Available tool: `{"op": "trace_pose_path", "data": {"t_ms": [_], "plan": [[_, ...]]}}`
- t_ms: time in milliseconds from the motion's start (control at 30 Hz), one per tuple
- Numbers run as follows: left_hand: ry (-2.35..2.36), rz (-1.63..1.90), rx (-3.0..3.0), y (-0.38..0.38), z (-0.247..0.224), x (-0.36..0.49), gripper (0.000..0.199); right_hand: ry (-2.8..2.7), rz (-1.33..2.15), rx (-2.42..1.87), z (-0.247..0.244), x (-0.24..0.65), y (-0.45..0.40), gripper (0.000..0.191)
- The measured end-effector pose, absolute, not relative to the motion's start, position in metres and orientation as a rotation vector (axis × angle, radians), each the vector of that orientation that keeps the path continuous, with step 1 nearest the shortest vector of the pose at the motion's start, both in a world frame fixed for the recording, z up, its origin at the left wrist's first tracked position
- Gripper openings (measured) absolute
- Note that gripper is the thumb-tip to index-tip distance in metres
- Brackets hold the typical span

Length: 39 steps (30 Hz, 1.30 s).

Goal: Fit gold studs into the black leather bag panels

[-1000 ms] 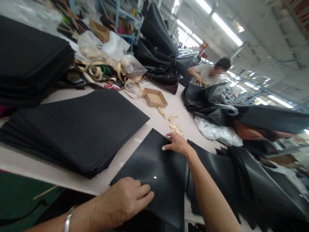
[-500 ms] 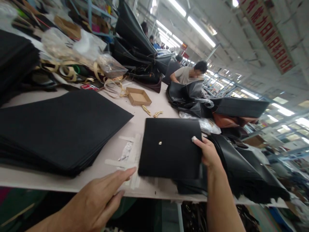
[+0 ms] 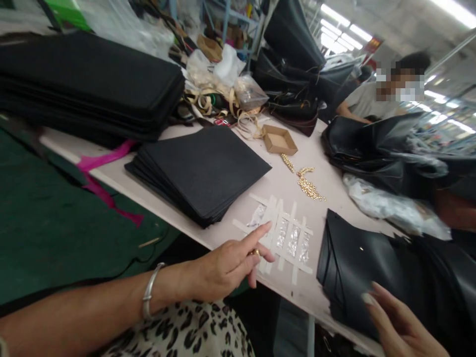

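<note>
My left hand (image 3: 238, 260), a ring on one finger, hovers by the table's front edge with fingers apart and nothing held. Just beyond it, white tape strips (image 3: 273, 218) and clear plastic pieces (image 3: 293, 240) lie on the tabletop. At the lower right, my right hand (image 3: 394, 317) has its thumb and fingers apart over a pile of glossy black panels (image 3: 357, 267); whether it touches them is unclear. The top panel bears a small shiny stud (image 3: 361, 248). Left of the tape sits a stack of matte black sheets (image 3: 208, 173).
Gold pieces (image 3: 309, 188) lie near a small cardboard box (image 3: 278, 140). A taller black stack (image 3: 85, 84) stands far left, above a magenta strip (image 3: 107, 158). Black bags (image 3: 293, 74) and plastic (image 3: 394, 203) crowd the back. A person (image 3: 372, 99) leans beyond the table.
The view has swung left. The black panel with the stud, earlier in my right hand over the tape area, is now on the right-hand pile. My right hand has let go.
</note>
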<state>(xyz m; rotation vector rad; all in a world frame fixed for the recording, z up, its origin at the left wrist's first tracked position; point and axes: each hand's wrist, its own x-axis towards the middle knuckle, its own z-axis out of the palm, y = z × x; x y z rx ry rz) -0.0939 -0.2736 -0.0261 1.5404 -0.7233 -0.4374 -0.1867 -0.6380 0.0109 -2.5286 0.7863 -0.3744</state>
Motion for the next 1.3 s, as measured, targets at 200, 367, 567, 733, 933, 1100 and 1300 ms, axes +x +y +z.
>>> {"op": "trace_pose_path", "data": {"t_ms": [200, 367, 567, 733, 933, 1100, 1300], "plan": [[-0.914, -0.183, 1.793, -0.261, -0.029, -0.095, 0.072, -0.055, -0.171, -2.299, 0.008, -0.134, -0.495, 0.029], [-0.957, 0.126, 1.896, -0.255, -0.039, -0.095, 0.082, -0.197, -0.050, -2.153, 0.004, -0.115, -0.434, 0.024], [-0.908, 0.176, 1.877, -0.249, -0.044, -0.093, 0.085, -0.154, -0.047, -2.155, -0.010, -0.109, -0.418, 0.024], [-0.909, 0.202, 1.877, -0.245, -0.048, -0.092, 0.084, -0.129, -0.080, -2.191, -0.010, -0.106, -0.408, 0.026], [-0.883, 0.289, 1.961, -0.246, -0.054, -0.091, 0.079, -0.125, -0.097, -2.233, -0.012, -0.103, -0.401, 0.025], [-0.843, 0.326, 1.980, -0.246, -0.057, -0.091, 0.076, -0.121, -0.074, -2.240, -0.013, -0.099, -0.398, 0.021], [-0.790, 0.374, 1.942, -0.241, -0.052, -0.089, 0.076, -0.154, -0.056, -2.186, -0.010, -0.090, -0.386, 0.018]]}}
